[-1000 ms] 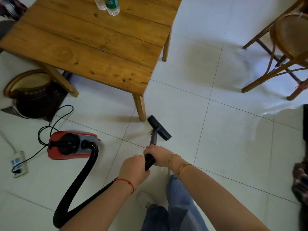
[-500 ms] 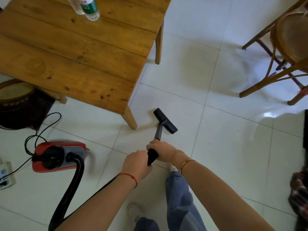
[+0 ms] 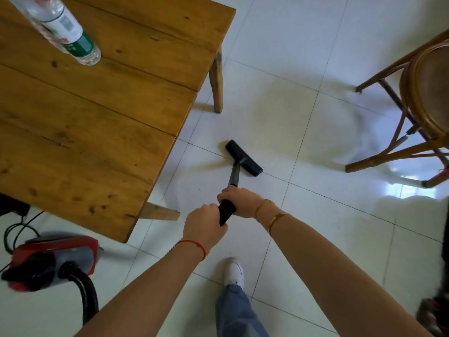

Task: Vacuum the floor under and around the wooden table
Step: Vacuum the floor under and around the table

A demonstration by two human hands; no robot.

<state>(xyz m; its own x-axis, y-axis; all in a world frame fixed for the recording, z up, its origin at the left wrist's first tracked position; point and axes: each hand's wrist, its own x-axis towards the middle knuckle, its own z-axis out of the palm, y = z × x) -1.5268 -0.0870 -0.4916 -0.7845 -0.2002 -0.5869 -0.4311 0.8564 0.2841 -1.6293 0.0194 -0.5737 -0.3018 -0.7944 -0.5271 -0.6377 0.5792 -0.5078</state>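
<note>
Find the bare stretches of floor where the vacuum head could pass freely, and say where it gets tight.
Widest open floor: between the wooden table and the chair, ahead of the vacuum head. More bare tiles lie right of the right hand. Tight spots: around the table legs, and lower left by the red vacuum body, its hose and cord.

Floor layout, head view
Bench [image 3: 102,122] left, bottle [image 3: 70,37] on it; nozzle [image 3: 244,158] on floor [image 3: 315,215] right of bench; chair [image 3: 418,113] far right; vacuum body [image 3: 56,259] lower left.
</note>
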